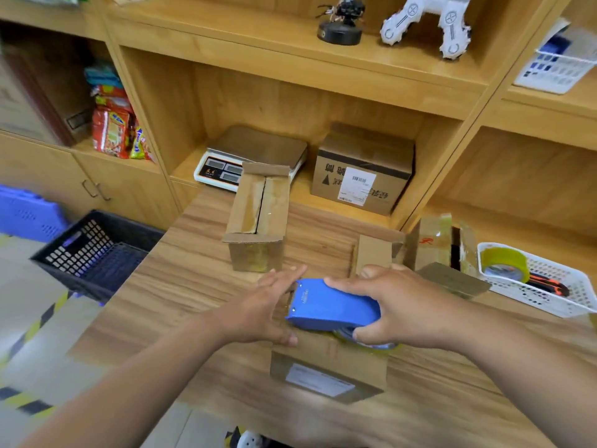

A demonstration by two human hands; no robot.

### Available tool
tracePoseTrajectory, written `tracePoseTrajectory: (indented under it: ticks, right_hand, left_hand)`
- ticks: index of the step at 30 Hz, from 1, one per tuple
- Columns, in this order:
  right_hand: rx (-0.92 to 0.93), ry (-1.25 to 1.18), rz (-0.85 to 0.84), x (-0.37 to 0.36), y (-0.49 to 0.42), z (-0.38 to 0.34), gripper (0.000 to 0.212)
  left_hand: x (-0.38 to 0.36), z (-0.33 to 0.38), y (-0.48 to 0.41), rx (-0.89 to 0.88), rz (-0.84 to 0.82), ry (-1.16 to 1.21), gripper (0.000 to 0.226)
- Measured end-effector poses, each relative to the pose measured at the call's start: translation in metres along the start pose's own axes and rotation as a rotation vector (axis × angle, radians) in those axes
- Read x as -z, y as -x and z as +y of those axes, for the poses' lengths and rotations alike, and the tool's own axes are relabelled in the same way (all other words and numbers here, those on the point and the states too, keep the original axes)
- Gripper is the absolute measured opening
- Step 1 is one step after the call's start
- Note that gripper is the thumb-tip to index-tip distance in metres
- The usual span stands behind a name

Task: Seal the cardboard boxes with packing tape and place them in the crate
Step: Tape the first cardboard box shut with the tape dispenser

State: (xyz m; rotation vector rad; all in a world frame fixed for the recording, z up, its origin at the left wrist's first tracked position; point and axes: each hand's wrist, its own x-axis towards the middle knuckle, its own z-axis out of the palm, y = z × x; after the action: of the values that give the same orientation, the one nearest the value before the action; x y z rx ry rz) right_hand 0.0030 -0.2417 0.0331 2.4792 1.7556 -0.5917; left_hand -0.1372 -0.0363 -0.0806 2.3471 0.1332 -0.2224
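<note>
Fingers [363,334] of the right hand [407,305] curl round the blue tape dispenser [332,307], holding it on the box [326,360] at the surface [181,286] edge. The left hand [265,305] lies flat, likely steadying the flaps. The black crate [93,250] stands to the left.

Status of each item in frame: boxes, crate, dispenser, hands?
near box: flaps down, dispenser on top
middle box: flaps down, gap along seam
right box: flaps open
shelf box: closed
crate: no boxes visible inside
dispenser: held on near box
left hand: flat, pressing near box
right hand: grips dispenser
</note>
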Motion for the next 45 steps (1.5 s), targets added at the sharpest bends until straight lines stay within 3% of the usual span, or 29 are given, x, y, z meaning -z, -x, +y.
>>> tracePoseTrajectory:
  ticks: [6, 22, 29, 41, 45]
  right_hand:
    - [-0.048, -0.094, -0.012, 0.001, 0.039, 0.04, 0.069]
    - [-0.113, -0.23, 0.15, -0.014, 0.148, 0.119, 0.074]
    - [-0.113, -0.213, 0.102, -0.034, 0.147, 0.129, 0.081]
    - [-0.144, -0.154, 0.034, -0.077, 0.122, 0.128, 0.071]
    - [-0.153, -0.153, 0.062, -0.092, 0.112, 0.119, 0.07]
  left_hand:
    - [0.003, 0.0, -0.004, -0.129, -0.02, -0.156, 0.104]
    - [0.007, 0.016, -0.001, -0.079, -0.098, -0.125, 0.102]
    - [0.004, 0.015, 0.0, -0.037, -0.106, -0.13, 0.102]
    - [0.007, 0.027, 0.002, 0.059, -0.112, -0.161, 0.108]
    - [0.002, 0.045, 0.001, 0.025, -0.064, -0.336, 0.11]
